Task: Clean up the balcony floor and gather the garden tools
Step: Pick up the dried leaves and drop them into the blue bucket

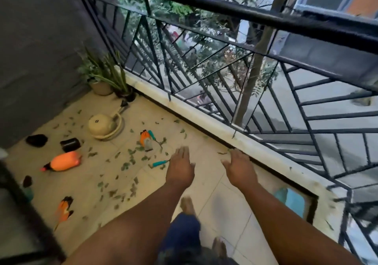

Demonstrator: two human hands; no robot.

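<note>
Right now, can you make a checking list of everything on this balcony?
Surface: tiled floor, green leaves scattered.
Job's things: teal-handled tool, orange glove, orange spray bottle, cream watering can lying about.
Clutter: black pot on its side.
Hands: left hand and right hand open, empty.
Cables: nothing seen.
Surroundings: black railing, potted plants in the corner.

Teal-handled tools (160,163) and green leaves (131,158) lie scattered on floor (214,193).
</note>
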